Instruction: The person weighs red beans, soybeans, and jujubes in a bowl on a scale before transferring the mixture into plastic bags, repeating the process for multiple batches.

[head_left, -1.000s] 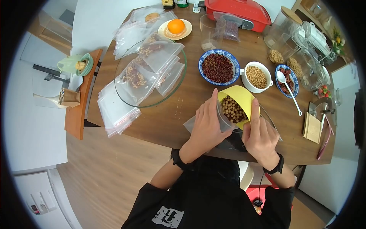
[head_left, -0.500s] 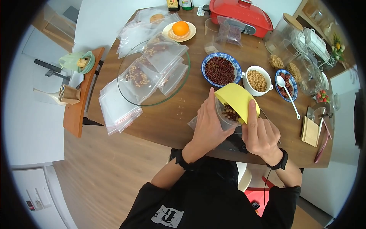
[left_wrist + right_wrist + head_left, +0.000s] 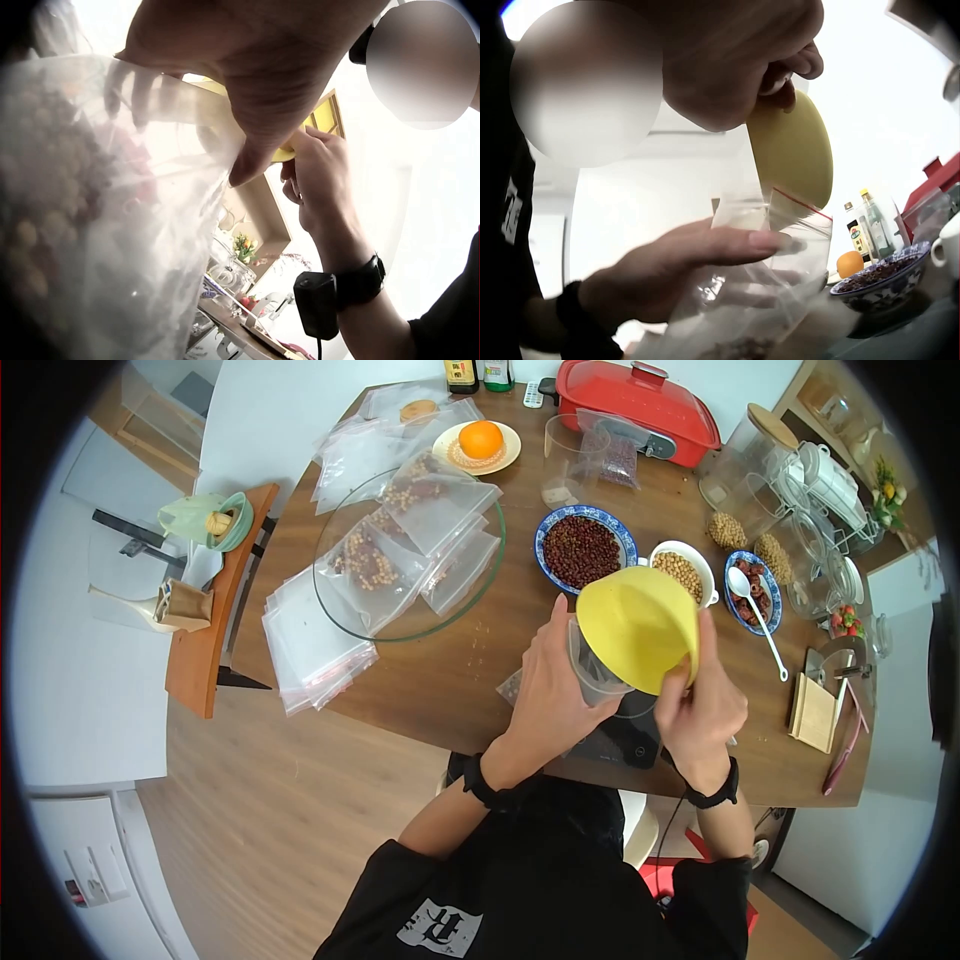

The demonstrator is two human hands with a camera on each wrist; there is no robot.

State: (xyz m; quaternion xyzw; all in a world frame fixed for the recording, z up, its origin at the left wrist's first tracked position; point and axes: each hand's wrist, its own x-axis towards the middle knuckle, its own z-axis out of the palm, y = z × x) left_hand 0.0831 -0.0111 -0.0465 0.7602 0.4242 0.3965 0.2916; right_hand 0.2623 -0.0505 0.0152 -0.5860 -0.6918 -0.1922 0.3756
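A clear zip bag [image 3: 780, 262] with a red seal line is held upright by the left hand [image 3: 552, 702], its thumb and fingers round the bag's mouth. Beans and other bits lie low in the bag [image 3: 52, 180] in the left wrist view. Over the mouth, the right hand [image 3: 703, 712] pinches the rim of a yellow bowl [image 3: 640, 622], tipped steeply toward the bag. The inside of the bowl is hidden in the head view.
Behind the hands stand a blue-rimmed bowl of dark red beans [image 3: 582, 550], a white cup of pale beans [image 3: 680, 570] and a dish [image 3: 752, 610] with a spoon. Leftward are a glass bowl [image 3: 503, 545] of filled bags and stacked empty bags [image 3: 315, 645].
The yellow bowl has been tipped further, so its contents no longer show in the head view. The right hand has shifted its hold along the rim; the left hand stays round the bag.
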